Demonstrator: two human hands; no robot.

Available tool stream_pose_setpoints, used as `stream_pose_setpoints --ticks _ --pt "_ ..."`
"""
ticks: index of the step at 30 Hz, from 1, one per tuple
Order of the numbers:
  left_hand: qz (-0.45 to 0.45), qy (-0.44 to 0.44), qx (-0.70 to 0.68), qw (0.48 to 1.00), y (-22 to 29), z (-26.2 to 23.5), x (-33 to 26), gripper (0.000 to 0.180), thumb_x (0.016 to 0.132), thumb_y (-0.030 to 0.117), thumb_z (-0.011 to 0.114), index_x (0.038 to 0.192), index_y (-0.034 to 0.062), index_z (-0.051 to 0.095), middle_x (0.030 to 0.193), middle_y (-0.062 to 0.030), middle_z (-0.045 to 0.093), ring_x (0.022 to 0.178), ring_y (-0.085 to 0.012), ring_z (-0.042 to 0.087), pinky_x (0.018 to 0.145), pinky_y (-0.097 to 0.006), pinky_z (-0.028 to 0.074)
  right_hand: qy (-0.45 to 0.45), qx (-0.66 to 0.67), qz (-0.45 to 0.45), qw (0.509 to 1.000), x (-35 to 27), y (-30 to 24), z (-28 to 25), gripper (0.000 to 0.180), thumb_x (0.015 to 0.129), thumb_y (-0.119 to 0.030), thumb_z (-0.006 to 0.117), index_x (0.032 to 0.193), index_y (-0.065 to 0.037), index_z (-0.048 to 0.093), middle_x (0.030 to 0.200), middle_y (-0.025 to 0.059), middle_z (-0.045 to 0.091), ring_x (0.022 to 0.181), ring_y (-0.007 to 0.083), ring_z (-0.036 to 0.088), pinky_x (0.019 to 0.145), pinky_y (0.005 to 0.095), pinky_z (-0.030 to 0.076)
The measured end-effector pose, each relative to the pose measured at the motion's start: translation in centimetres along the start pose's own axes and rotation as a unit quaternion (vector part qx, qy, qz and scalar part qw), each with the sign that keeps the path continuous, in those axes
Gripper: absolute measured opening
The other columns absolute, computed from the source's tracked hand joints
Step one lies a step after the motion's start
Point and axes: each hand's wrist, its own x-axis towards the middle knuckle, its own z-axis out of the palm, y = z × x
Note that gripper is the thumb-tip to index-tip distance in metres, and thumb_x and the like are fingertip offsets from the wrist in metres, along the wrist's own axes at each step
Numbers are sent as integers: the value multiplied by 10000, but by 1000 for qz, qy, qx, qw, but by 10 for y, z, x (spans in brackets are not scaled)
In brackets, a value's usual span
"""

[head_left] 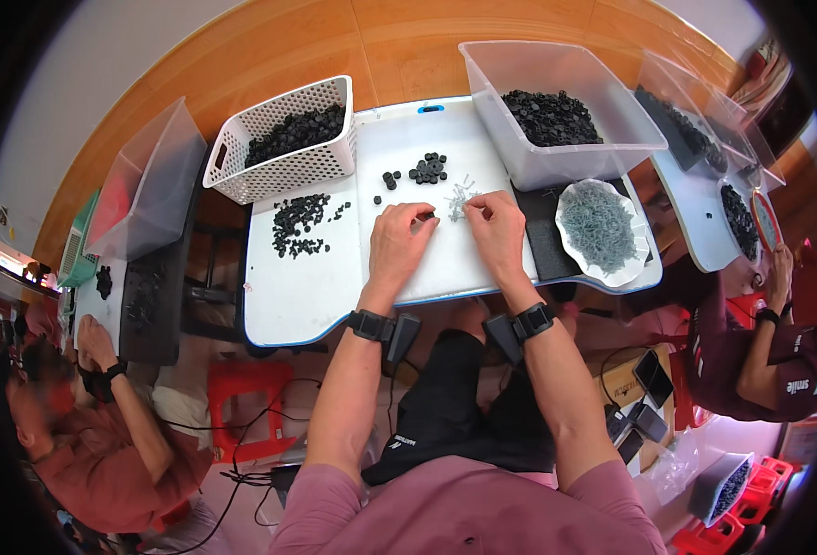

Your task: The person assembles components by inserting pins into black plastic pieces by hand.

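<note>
My left hand (399,242) is over the white tabletop (325,296), its thumb and forefinger pinched on a small black part (426,217). Close by on the right, my right hand (498,233) is closed in a pinch beside a few thin clear pins (461,196). Whatever its fingertips hold is too small to make out. Beyond my hands lies a cluster of round black parts (430,170), with several loose ones next to it. Many small black pieces (299,222) are scattered left of my left hand.
A white perforated basket (288,174) and a translucent bin (575,165), both with black parts, stand at the back. Right of my hands, a scalloped white plate (638,264) of clear pins rests on a black mat (547,236). People work at tables on both sides.
</note>
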Motion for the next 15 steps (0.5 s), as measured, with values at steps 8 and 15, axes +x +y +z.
stream_pose_setpoints --ticks 8,15 --pt "35 -11 -2 999 2 -1 -1 207 859 141 798 1037 42 763 963 -103 744 882 -252 667 795 -376 541 -9 109 16 994 0 -6 -6 63 912 -26 711 956 17 724 894 114 740 675 159 659 627 297 510" --pt "33 -28 -37 998 3 -2 -3 226 854 158 816 1038 39 759 933 -109 737 821 -241 677 747 -369 552 -85 249 64 963 -3 -9 -7 86 1004 -14 598 1082 22 599 950 113 763 728 143 737 615 241 518"
